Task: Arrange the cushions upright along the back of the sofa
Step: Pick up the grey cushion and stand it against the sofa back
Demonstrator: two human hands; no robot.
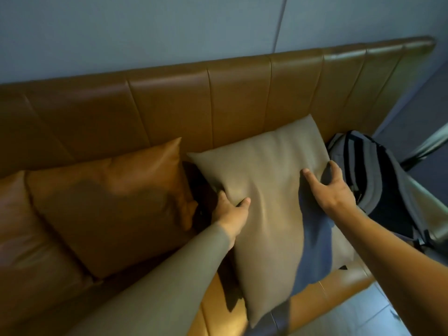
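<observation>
A grey-beige cushion (264, 180) leans tilted against the brown leather sofa back (169, 105), its lower corner hanging past the seat's front edge. My left hand (231, 212) pinches its left edge, thumb on the front face. My right hand (329, 187) grips its right edge, fingers curled around the side. A brown leather cushion (109, 204) lies slanted to the left, leaning against the sofa back, close beside the grey one.
A grey and black backpack (378, 180) sits on the sofa's right end, right next to the grey cushion. The brown seat (31, 263) stretches off to the left. A blue-grey wall (145, 32) rises behind, and pale floor tiles (363, 311) show at bottom right.
</observation>
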